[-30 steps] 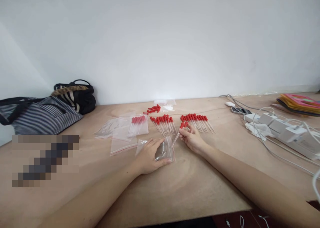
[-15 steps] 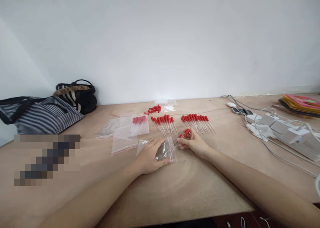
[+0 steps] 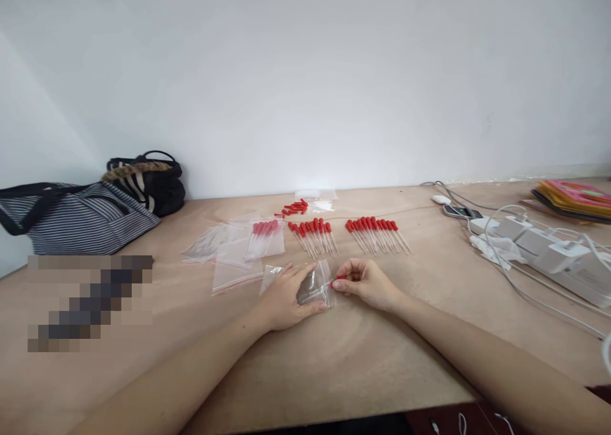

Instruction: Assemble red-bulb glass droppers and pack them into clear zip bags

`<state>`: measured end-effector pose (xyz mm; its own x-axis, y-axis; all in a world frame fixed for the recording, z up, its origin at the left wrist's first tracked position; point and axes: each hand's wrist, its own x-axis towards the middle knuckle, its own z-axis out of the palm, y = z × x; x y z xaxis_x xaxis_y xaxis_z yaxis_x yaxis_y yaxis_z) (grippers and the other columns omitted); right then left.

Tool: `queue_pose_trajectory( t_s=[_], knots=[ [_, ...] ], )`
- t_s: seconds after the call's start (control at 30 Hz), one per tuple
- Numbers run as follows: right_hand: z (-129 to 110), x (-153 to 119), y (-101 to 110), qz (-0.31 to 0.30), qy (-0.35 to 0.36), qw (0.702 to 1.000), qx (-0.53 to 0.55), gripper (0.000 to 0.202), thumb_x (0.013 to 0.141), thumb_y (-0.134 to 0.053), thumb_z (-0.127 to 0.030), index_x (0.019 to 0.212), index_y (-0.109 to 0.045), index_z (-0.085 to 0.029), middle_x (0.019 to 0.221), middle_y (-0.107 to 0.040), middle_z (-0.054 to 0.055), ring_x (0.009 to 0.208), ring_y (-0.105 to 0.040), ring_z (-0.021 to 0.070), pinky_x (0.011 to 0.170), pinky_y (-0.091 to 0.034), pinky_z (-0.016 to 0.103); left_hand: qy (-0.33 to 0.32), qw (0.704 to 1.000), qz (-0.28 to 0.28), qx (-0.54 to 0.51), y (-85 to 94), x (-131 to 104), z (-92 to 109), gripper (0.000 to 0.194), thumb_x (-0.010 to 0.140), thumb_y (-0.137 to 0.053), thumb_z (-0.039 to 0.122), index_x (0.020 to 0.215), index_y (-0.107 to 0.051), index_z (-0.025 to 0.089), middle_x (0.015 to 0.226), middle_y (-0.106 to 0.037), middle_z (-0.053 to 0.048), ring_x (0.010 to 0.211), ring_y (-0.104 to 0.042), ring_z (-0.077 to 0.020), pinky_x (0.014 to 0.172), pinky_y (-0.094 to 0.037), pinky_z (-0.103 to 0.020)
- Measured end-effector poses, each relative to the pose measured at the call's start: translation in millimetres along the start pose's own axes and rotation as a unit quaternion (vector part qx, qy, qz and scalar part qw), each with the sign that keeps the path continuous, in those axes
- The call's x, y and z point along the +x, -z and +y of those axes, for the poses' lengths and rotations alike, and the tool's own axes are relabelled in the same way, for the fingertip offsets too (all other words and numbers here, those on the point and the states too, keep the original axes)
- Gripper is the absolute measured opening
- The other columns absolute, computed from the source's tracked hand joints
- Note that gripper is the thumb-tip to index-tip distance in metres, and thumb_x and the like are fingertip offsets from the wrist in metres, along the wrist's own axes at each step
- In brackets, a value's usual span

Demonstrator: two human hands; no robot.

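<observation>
Your right hand [image 3: 370,286] has its grip pinching red-topped droppers [image 3: 331,285], their thin tubes inside the clear bag [image 3: 312,288] at its mouth. Your left hand [image 3: 284,298] lies spread over that bag on the bench [image 3: 363,358]. Beyond sit two dropper rows [image 3: 373,221]; leftward, flat bags [image 3: 237,278].

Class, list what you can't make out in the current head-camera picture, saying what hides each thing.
All in the head view:
Clear bag: its middle part, covered by the left hand.
Red ends in the right hand: how many, hidden by its grip.
Dark item at far left: what it is, blurred by pixelation.
Coloured stack: its far side, cut off by the right edge.
</observation>
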<state>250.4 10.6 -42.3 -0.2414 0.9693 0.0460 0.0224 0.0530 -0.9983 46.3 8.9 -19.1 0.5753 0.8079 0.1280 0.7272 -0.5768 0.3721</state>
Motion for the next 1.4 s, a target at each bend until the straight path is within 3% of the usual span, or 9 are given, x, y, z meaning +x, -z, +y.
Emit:
queue_pose_trajectory(
  t_s=[0.13,0.33,0.4,0.47,0.57,0.73,0.93,1.13,1.4],
  knots=[
    [2.1,0.1,-4.3,-0.040,0.028,0.998,-0.033,0.024,0.063,-0.066,-0.035,0.078,-0.061,-0.017,0.066,-0.062,0.000,0.060,-0.058,0.0119,0.059,-0.047,0.027,-0.009,1.000,0.006,0.002,1.4,0.7,1.5,0.070,0.071,-0.055,0.056,0.128,-0.035,0.021,0.127,-0.049,-0.010,0.116,-0.043,-0.0286,0.099,-0.029,-0.046],
    [-2.0,-0.8,-9.5,-0.061,0.110,0.975,-0.181,0.023,0.073,-0.054,-0.020,0.095,-0.062,-0.022,0.081,-0.066,0.001,0.070,-0.061,0.0134,0.067,-0.047,0.027,-0.016,1.000,0.002,0.012,4.3,0.4,5.4,0.066,0.072,-0.055,0.053,0.128,-0.035,0.023,0.124,-0.051,-0.010,0.112,-0.046,-0.0284,0.093,-0.034,-0.045],
    [-7.5,2.2,-0.4,-0.033,0.146,0.955,-0.256,0.029,0.074,-0.052,-0.017,0.102,-0.059,-0.022,0.083,-0.065,0.002,0.069,-0.059,0.0130,0.066,-0.046,0.027,-0.012,1.000,-0.004,0.016,4.7,0.2,5.8,0.068,0.073,-0.054,0.054,0.128,-0.034,0.020,0.126,-0.048,-0.012,0.115,-0.044,-0.0289,0.095,-0.033,-0.046],
    [-12.5,7.2,14.8,0.037,0.162,0.926,-0.340,0.033,0.069,-0.057,-0.017,0.102,-0.058,-0.019,0.089,-0.062,0.004,0.069,-0.056,0.0138,0.065,-0.044,0.028,-0.004,1.000,-0.011,0.019,4.7,0.1,5.3,0.070,0.073,-0.053,0.055,0.129,-0.034,0.018,0.127,-0.047,-0.013,0.116,-0.042,-0.0299,0.096,-0.032,-0.047],
    [-15.6,14.0,37.2,0.005,0.141,0.910,-0.390,0.032,0.066,-0.065,-0.028,0.097,-0.061,-0.019,0.096,-0.058,0.006,0.078,-0.053,0.0160,0.067,-0.042,0.029,0.007,1.000,-0.011,0.018,4.1,0.1,3.7,0.072,0.072,-0.052,0.058,0.130,-0.033,0.020,0.128,-0.047,-0.011,0.116,-0.042,-0.0313,0.095,-0.033,-0.047],
    [-14.1,14.3,51.0,-0.115,0.115,0.911,-0.379,0.034,0.066,-0.066,-0.037,0.095,-0.063,-0.020,0.089,-0.058,0.004,0.070,-0.052,0.0132,0.062,-0.042,0.026,0.005,1.000,-0.016,0.020,4.1,-0.1,3.2,0.072,0.072,-0.052,0.057,0.130,-0.032,0.020,0.127,-0.048,-0.011,0.116,-0.042,-0.0310,0.096,-0.032,-0.047],
    [-17.3,11.7,57.4,-0.160,0.106,0.911,-0.365,0.013,0.071,-0.060,-0.026,0.082,-0.064,-0.020,0.077,-0.060,0.000,0.066,-0.052,0.0118,0.060,-0.041,0.024,0.020,0.999,-0.019,0.024,5.5,-1.2,4.4,0.073,0.071,-0.052,0.058,0.130,-0.032,0.021,0.128,-0.047,-0.011,0.117,-0.041,-0.0322,0.095,-0.033,-0.047],
    [-11.1,12.2,35.0,-0.063,0.118,0.951,-0.278,0.018,0.071,-0.061,-0.027,0.087,-0.061,-0.018,0.069,-0.058,-0.001,0.063,-0.052,0.0116,0.060,-0.042,0.024,0.002,1.000,-0.013,0.023,4.5,-0.1,5.0,0.074,0.072,-0.051,0.059,0.130,-0.032,0.019,0.126,-0.048,-0.012,0.114,-0.044,-0.0301,0.094,-0.035,-0.044],
    [-1.4,10.9,-8.7,-0.076,0.138,0.981,-0.110,0.013,0.070,-0.055,-0.015,0.079,-0.047,-0.020,0.076,-0.060,-0.001,0.068,-0.058,0.0113,0.064,-0.046,0.025,-0.012,1.000,0.000,0.006,4.2,1.5,7.6,0.069,0.071,-0.056,0.052,0.128,-0.034,0.019,0.123,-0.051,-0.011,0.110,-0.048,-0.0288,0.092,-0.038,-0.043]
  ],
)
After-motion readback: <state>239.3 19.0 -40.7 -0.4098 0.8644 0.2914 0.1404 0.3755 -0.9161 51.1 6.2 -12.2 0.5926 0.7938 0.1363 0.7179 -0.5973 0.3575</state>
